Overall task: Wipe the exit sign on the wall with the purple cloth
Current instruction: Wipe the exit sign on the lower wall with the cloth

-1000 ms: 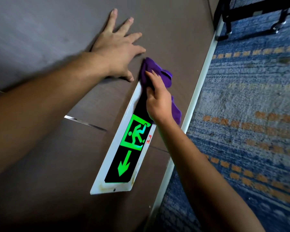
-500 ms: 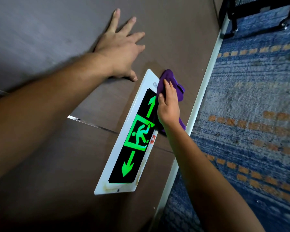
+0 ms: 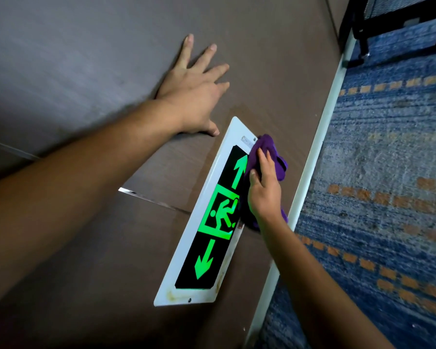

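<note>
The exit sign (image 3: 212, 238) is a long white-framed panel low on the brown wall, black with a glowing green running figure and two arrows. My right hand (image 3: 263, 191) presses the crumpled purple cloth (image 3: 275, 157) flat against the sign's floor-side edge, next to the far arrow and the figure. Part of the cloth sticks out past the fingertips and part below the wrist. My left hand (image 3: 194, 93) lies flat on the wall just beyond the sign's far end, fingers spread, holding nothing.
A white baseboard (image 3: 312, 159) runs along the foot of the brown wall (image 3: 86, 71). Blue carpet with orange dashes (image 3: 388, 172) covers the floor to the right. A black metal frame on castors (image 3: 388, 23) stands at the top right. A thin metal seam (image 3: 149, 197) crosses the wall.
My right hand has slid the cloth from the sign's far end along its floor-side edge toward the middle, uncovering the far arrow. My left hand stays flat on the wall.
</note>
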